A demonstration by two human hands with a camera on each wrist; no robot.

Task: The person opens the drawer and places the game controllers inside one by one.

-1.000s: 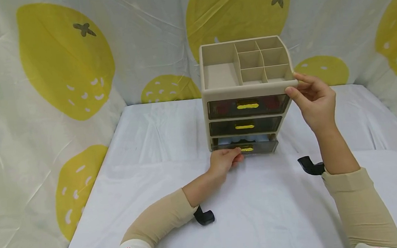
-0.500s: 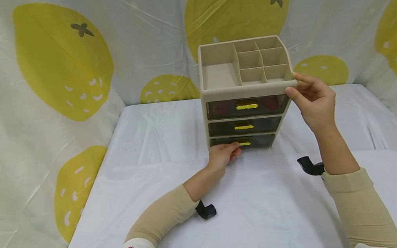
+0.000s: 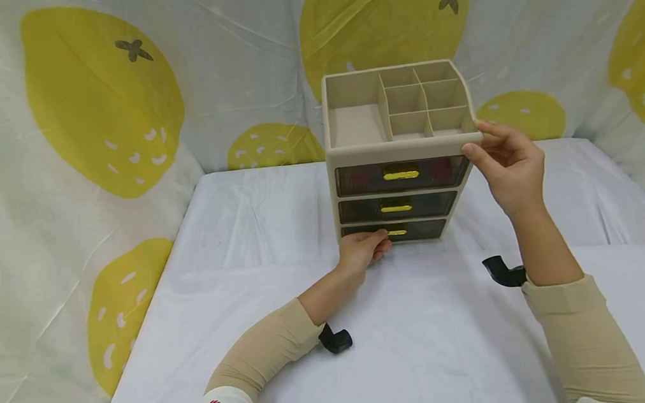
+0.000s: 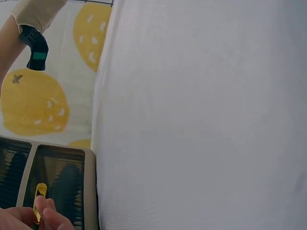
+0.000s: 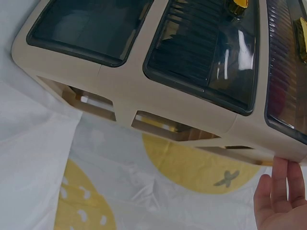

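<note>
A beige desktop drawer organizer (image 3: 404,150) stands upright on the white-covered table, with a divided top and 3 dark see-through drawers. My left hand (image 3: 361,251) is at the lowest drawer (image 3: 425,231), which sits flush with the front. In the left wrist view, its thumb and fingers pinch that drawer's gold handle (image 4: 41,188). My right hand (image 3: 512,169) holds the organizer's upper right front corner, thumb in front and fingers at the side. In the right wrist view, fingers (image 5: 280,187) touch the side edge. Reddish contents show dimly in the top drawer (image 3: 441,172).
White cloth covers the table (image 3: 416,347). Behind and to the left hangs a lemon-print curtain (image 3: 252,60). A black wrist camera mount (image 3: 334,339) juts from the left sleeve, another black mount (image 3: 504,272) from the right.
My left hand has pushed the lowest drawer back in; one second ago it stuck out with pale contents showing. In the last half second little has moved. My right hand stays at the corner.
</note>
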